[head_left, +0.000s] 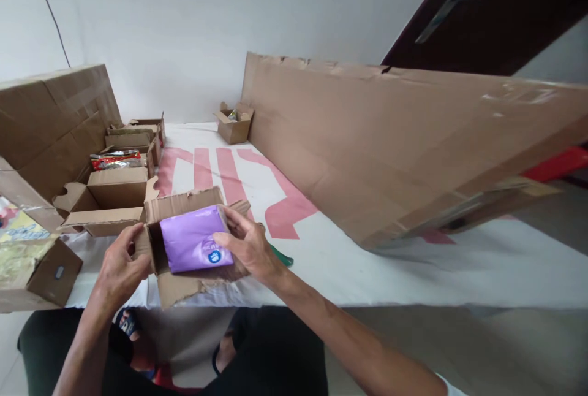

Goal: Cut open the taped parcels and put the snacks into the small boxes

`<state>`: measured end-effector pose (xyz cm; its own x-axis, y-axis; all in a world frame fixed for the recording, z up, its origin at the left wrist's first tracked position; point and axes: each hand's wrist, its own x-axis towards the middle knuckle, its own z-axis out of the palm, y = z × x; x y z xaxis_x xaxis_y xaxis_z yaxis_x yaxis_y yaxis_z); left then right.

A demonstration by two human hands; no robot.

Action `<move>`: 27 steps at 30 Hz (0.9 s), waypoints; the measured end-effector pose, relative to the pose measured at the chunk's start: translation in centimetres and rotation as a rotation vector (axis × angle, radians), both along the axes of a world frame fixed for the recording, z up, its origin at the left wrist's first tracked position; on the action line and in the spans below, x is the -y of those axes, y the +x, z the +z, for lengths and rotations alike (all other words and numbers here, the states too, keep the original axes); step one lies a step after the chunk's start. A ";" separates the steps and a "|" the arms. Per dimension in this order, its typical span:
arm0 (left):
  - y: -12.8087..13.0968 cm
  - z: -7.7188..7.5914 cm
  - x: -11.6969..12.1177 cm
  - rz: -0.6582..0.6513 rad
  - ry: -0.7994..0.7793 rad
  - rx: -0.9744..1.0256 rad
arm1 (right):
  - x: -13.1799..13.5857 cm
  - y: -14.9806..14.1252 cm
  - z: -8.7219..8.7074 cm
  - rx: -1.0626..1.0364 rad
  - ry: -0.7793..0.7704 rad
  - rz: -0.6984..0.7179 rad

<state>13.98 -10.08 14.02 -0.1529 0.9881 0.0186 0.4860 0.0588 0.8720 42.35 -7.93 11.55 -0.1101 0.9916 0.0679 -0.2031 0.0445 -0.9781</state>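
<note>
A small cardboard box (179, 289) with raised, torn flaps rests at the table's front edge. My left hand (122, 264) grips its left flap, fingers behind and thumb in front. Over the box's opening lies a purple plastic packet (190, 243) with a round blue logo, looking like a tissue pack. My right hand (250, 243) pinches the packet's right end, thumb on top. How deep the packet sits in the box I cannot tell. Just right of my right hand, a green object (281, 256) shows in part on the table.
Several open cardboard boxes (117, 187) line the left side, one holding red and silver packets (117, 160). A large cardboard panel (390, 151) stands slanting along the right. Near its far end is a small box (234, 129). Another box (41, 273) sits at the front left corner.
</note>
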 end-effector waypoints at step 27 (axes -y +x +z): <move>2.9 2.8 -5.0 -0.319 0.146 0.549 | -5.0 -1.4 2.2 -0.027 0.163 -0.007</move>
<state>16.90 -5.07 16.82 0.1221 0.9797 0.1587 -0.0584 -0.1526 0.9866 40.99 -2.92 13.72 -0.0988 0.9679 0.2311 -0.2279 0.2041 -0.9521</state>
